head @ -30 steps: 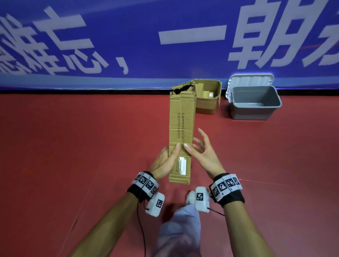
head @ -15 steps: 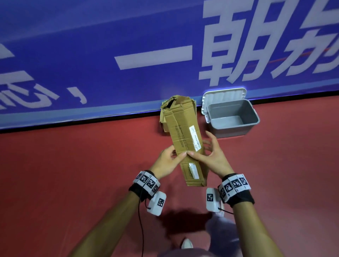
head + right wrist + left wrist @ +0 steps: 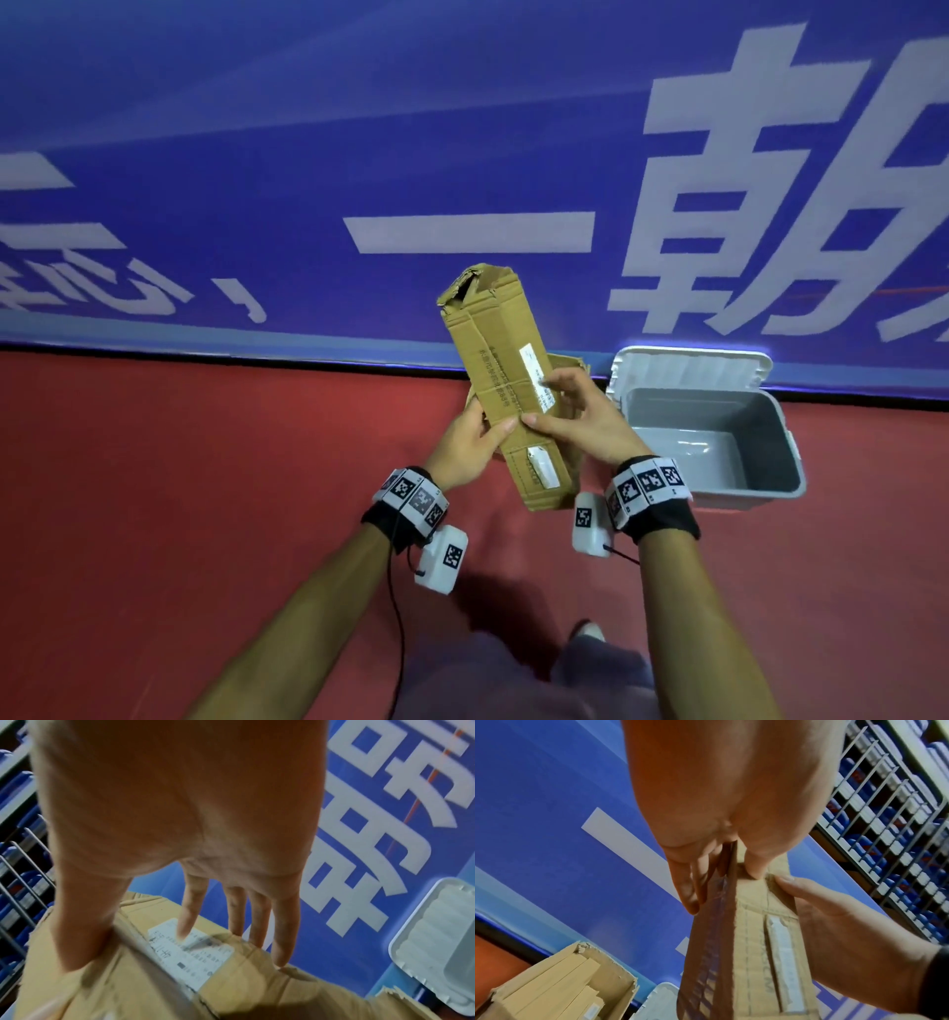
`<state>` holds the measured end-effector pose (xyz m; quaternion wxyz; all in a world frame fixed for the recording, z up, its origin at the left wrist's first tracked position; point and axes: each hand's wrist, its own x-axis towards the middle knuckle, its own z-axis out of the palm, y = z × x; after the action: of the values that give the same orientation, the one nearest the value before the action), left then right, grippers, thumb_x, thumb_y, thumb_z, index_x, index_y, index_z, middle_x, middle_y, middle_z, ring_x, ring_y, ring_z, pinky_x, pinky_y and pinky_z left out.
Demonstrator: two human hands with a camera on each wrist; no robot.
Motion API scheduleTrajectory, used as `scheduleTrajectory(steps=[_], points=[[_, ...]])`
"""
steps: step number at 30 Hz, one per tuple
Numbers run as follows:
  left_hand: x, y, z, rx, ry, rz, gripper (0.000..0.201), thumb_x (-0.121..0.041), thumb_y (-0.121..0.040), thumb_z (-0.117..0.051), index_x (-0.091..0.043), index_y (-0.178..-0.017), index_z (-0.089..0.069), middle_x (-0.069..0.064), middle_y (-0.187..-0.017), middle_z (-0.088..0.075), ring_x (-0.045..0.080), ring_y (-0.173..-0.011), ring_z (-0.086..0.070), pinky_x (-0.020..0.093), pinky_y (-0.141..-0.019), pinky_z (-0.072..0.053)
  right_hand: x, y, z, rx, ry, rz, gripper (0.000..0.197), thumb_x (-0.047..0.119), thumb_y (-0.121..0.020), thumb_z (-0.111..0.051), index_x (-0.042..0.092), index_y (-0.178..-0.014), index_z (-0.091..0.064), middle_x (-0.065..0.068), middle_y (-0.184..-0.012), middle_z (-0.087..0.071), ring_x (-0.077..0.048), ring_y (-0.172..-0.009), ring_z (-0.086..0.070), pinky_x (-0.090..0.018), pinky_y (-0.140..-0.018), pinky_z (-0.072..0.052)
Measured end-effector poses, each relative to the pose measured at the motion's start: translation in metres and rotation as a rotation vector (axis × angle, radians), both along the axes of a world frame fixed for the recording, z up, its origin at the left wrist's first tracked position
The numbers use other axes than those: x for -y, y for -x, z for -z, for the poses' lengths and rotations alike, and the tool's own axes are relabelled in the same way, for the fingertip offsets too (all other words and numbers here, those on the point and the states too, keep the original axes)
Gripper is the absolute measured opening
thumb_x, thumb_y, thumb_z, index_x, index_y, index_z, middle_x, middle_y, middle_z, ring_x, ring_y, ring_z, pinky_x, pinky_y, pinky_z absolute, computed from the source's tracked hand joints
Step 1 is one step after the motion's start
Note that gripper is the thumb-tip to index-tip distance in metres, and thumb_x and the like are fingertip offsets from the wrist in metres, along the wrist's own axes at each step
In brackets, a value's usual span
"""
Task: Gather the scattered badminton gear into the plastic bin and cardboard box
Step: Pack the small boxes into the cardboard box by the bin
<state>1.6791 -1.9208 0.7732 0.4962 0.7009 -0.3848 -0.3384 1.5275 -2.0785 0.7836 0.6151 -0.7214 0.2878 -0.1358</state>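
A long narrow carton (image 3: 506, 380) is held up in the air in front of the person, tilted so that its torn upper end leans away and to the left. The left hand (image 3: 464, 444) is seen on the carton's left edge, with the thumb laid on the front face and the fingers (image 3: 693, 882) stretched along the side behind it, so the carton is pinched between them. The right hand (image 3: 585, 426) is wrapped round the right edge: its thumb is pressed on the front face beside the left thumb, and its fingers (image 3: 189, 914) are spread straight across a white label (image 3: 192, 949) on the adjoining face. Marker bands and small white camera units are worn on both wrists.

Beyond the hands, on the red floor (image 3: 205, 488), an open cardboard box (image 3: 559, 981) is seen with flat tan pieces lying in it; in the head view it is mostly hidden behind the carton. Just to its right, a grey plastic bin (image 3: 719, 447) is set with its pale lid (image 3: 688, 367) propped behind it against a blue banner (image 3: 308, 128) with large white characters.
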Motion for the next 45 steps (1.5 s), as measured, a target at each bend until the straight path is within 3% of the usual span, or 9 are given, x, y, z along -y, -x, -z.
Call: scheduleTrajectory(steps=[5,10,14,20,25,34,37,41,45], points=[[0.056,-0.055,0.012,-0.143,-0.016,-0.073,0.046,-0.036,-0.093,-0.066,-0.028,-0.133,-0.044,-0.001,-0.13,-0.066,0.014,-0.12,-0.066,0.031,-0.096,-0.056,0.049,-0.063,0.003,0.027,-0.04,-0.171,0.013,0.027,-0.091,-0.077,0.03,-0.104,-0.08,0.006,-0.111,-0.073,-0.007,-0.112,-0.065,-0.025,-0.103,-0.048],[0.123,-0.12,0.043,-0.178,-0.029,-0.1,0.05,-0.035,-0.098,-0.065,-0.03,-0.14,-0.039,-0.009,-0.132,-0.067,0.01,-0.126,-0.062,0.036,-0.108,-0.05,0.106,-0.134,0.049,-0.099,-0.081,-0.15,0.024,0.049,-0.087,-0.076,0.043,-0.109,-0.078,0.006,-0.133,-0.058,-0.003,-0.133,-0.041,-0.033,-0.121,-0.031],[0.19,-0.193,0.076,-0.201,-0.076,-0.039,0.053,-0.037,-0.094,-0.065,-0.024,-0.141,-0.044,0.001,-0.136,-0.065,0.016,-0.128,-0.062,0.041,-0.111,-0.048,0.163,-0.198,0.084,-0.162,-0.101,-0.153,0.041,0.068,-0.083,-0.068,0.044,-0.116,-0.075,0.012,-0.129,-0.067,-0.008,-0.131,-0.053,-0.041,-0.117,-0.039],[0.294,-0.289,0.136,-0.173,-0.4,0.21,0.063,-0.057,-0.08,-0.073,-0.026,-0.133,-0.059,-0.008,-0.125,-0.072,0.013,-0.117,-0.068,0.048,-0.107,-0.052,0.225,-0.251,0.126,-0.24,-0.286,0.119,0.054,0.035,-0.087,-0.081,0.029,-0.13,-0.049,-0.006,-0.119,-0.07,-0.023,-0.109,-0.071,-0.044,-0.098,-0.057],[0.377,-0.322,0.173,-0.222,-0.689,0.422,0.032,-0.028,-0.095,-0.072,-0.025,-0.126,-0.062,-0.002,-0.123,-0.073,0.022,-0.114,-0.071,0.045,-0.091,-0.061,0.27,-0.266,0.18,-0.392,-0.411,0.234,0.075,0.026,-0.087,-0.081,0.031,-0.141,-0.029,0.0,-0.12,-0.065,-0.01,-0.106,-0.065,-0.029,-0.091,-0.056],[0.44,-0.333,0.384,-0.262,-0.962,0.353,0.075,-0.034,-0.095,-0.072,-0.011,-0.156,-0.034,0.018,-0.149,-0.051,0.03,-0.088,-0.075,0.035,-0.06,-0.063,0.332,-0.286,0.4,-0.616,-0.553,0.293,0.094,0.056,-0.056,-0.095,0.02,-0.131,-0.053,0.005,-0.114,-0.069,-0.017,-0.11,-0.065,-0.036,-0.104,-0.051],[0.444,-0.332,0.459,-0.151,-0.982,0.365,0.078,-0.039,-0.097,-0.069,-0.014,-0.159,-0.029,0.015,-0.153,-0.046,0.022,-0.078,-0.076,0.027,-0.053,-0.058,0.339,-0.289,0.482,-0.66,-0.588,0.333,0.079,0.043,-0.069,-0.092,0.023,-0.134,-0.052,0.002,-0.126,-0.064,-0.019,-0.115,-0.062,-0.03,-0.099,-0.049],[0.438,-0.333,0.551,0.031,-0.992,0.413,0.053,-0.042,-0.1,-0.063,-0.012,-0.14,-0.044,0.007,-0.117,-0.071,0.024,-0.086,-0.076,0.043,-0.077,-0.063,0.339,-0.302,0.566,-0.652,-0.666,0.392,0.079,0.036,-0.076,-0.09,0.018,-0.142,-0.051,-0.006,-0.131,-0.063,-0.024,-0.114,-0.064,-0.038,-0.1,-0.054],[0.439,-0.337,0.616,0.187,-1.015,0.483,0.063,-0.026,-0.106,-0.054,0.002,-0.156,-0.028,0.011,-0.153,-0.049,0.027,-0.125,-0.059,0.031,-0.1,-0.046,0.341,-0.324,0.64,-0.661,-0.781,0.472,0.074,0.034,-0.084,-0.083,0.02,-0.147,-0.047,-0.009,-0.137,-0.057,-0.025,-0.11,-0.066,-0.03,-0.077,-0.057]])
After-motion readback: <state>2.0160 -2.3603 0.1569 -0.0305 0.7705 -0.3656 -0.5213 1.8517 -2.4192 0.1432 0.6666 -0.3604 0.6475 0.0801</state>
